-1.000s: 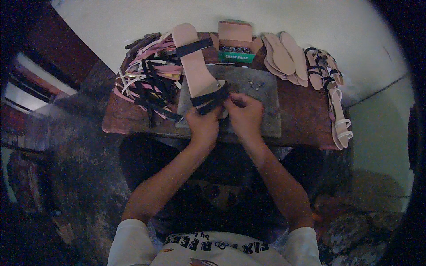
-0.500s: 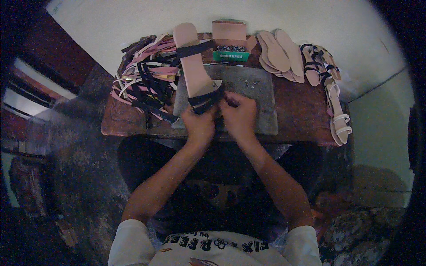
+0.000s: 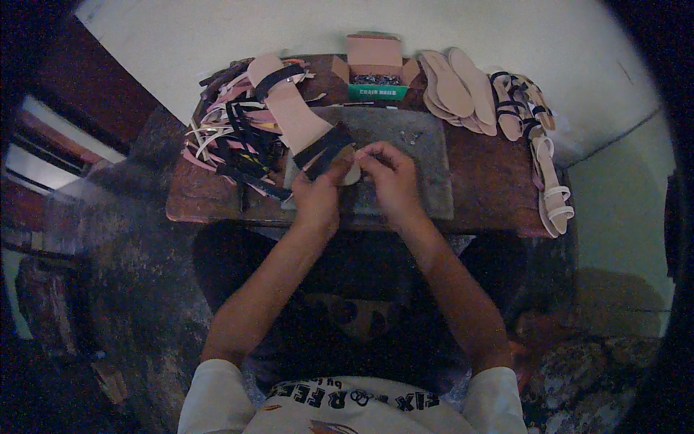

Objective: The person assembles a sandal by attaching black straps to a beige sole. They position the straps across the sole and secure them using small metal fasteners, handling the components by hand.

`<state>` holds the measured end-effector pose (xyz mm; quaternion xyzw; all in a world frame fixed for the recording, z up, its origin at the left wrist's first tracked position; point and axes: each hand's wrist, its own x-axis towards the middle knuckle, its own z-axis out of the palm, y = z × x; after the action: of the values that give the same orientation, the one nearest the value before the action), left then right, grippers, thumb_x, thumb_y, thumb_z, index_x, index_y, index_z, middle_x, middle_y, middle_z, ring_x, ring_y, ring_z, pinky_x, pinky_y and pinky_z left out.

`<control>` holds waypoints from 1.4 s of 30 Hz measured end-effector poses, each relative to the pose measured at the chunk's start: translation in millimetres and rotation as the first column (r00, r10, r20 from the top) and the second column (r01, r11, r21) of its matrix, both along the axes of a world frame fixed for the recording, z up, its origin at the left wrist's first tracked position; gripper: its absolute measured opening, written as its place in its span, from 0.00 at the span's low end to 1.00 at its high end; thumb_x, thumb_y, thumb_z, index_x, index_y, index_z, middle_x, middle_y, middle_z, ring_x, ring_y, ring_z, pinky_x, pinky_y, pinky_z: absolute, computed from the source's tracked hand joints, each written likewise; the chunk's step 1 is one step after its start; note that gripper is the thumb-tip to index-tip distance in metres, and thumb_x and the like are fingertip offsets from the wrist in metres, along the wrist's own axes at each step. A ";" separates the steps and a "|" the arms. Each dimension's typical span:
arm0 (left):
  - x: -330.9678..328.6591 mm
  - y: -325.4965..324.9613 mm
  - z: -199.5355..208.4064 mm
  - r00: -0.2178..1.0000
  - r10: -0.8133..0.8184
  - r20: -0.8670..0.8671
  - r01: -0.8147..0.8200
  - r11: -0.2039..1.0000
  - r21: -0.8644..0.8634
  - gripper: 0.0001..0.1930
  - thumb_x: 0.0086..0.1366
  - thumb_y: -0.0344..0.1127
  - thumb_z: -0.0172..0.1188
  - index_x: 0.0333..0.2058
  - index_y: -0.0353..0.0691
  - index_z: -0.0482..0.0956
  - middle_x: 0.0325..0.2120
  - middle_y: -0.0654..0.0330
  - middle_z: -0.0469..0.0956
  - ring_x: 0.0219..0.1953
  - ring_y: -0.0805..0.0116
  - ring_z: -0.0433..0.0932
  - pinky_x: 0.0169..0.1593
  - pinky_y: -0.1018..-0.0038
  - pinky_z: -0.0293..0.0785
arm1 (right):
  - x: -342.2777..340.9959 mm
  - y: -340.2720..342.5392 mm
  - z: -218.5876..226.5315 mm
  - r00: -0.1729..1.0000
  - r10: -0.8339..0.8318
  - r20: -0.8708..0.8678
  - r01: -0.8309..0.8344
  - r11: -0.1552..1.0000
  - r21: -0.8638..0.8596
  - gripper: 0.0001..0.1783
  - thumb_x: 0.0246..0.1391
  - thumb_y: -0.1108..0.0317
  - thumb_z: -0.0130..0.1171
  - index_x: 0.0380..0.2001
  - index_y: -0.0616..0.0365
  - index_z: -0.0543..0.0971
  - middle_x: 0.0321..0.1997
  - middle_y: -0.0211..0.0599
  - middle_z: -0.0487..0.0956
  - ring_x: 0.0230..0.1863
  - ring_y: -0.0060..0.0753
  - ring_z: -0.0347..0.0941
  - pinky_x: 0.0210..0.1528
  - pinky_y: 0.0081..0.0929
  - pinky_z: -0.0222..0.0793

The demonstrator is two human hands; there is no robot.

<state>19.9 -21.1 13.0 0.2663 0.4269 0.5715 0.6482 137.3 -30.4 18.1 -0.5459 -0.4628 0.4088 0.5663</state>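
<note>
A beige sandal (image 3: 300,119) with black straps slants over the worktable, heel end up and to the left. My left hand (image 3: 318,202) grips it by the toe end, the thumb pressed by the wide crossed black straps (image 3: 325,150). Close to the toe tip, my right hand (image 3: 394,177) has its fingertips pinched together. Whatever is between those fingertips is too small to make out. Beneath both hands lies a flat grey slab (image 3: 412,173), with a few small nails (image 3: 412,136) on its far part.
Cut strips of black, white and pink strap material (image 3: 238,137) pile up at left. An open green box of nails (image 3: 376,92) stands at the back. Stacked beige soles (image 3: 455,90) and finished-looking sandals (image 3: 553,192) line the right side of the wooden table (image 3: 210,206).
The sandal has swung left and tilted, its heel end now over the strap pile. My left thumb has come onto the straps, and my right fingers have shifted to the toe tip.
</note>
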 end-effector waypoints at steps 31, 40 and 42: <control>3.8 -1.3 -20.9 0.977 0.007 -0.214 0.011 0.996 0.083 0.16 0.53 0.27 0.70 0.41 0.32 0.78 0.38 0.59 0.81 0.39 0.70 0.79 0.44 0.73 0.74 | 24.6 18.2 -19.5 0.952 0.087 0.293 -0.062 0.994 -0.091 0.08 0.50 0.68 0.60 0.29 0.64 0.81 0.27 0.43 0.82 0.28 0.33 0.79 0.33 0.32 0.73; 2.1 -2.6 -8.8 0.986 -0.024 -0.167 0.037 0.997 0.074 0.16 0.54 0.27 0.70 0.41 0.32 0.78 0.39 0.58 0.81 0.39 0.69 0.79 0.44 0.73 0.74 | 24.9 15.0 -0.9 0.997 0.072 0.003 -0.071 0.985 -0.154 0.06 0.50 0.74 0.62 0.32 0.63 0.80 0.30 0.35 0.81 0.30 0.22 0.76 0.33 0.20 0.72; 3.0 -3.3 -6.8 0.984 -0.027 -0.174 0.043 0.995 0.089 0.16 0.54 0.28 0.70 0.41 0.32 0.78 0.39 0.58 0.81 0.39 0.69 0.79 0.44 0.73 0.74 | 26.0 16.2 -4.4 0.996 0.071 -0.050 -0.078 0.984 -0.159 0.07 0.50 0.74 0.63 0.34 0.64 0.81 0.31 0.35 0.82 0.31 0.22 0.76 0.34 0.20 0.72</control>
<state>22.9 -24.4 6.2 0.3519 0.4499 0.5539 0.6057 163.4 -14.2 13.7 -0.5630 -0.4359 0.4775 0.5148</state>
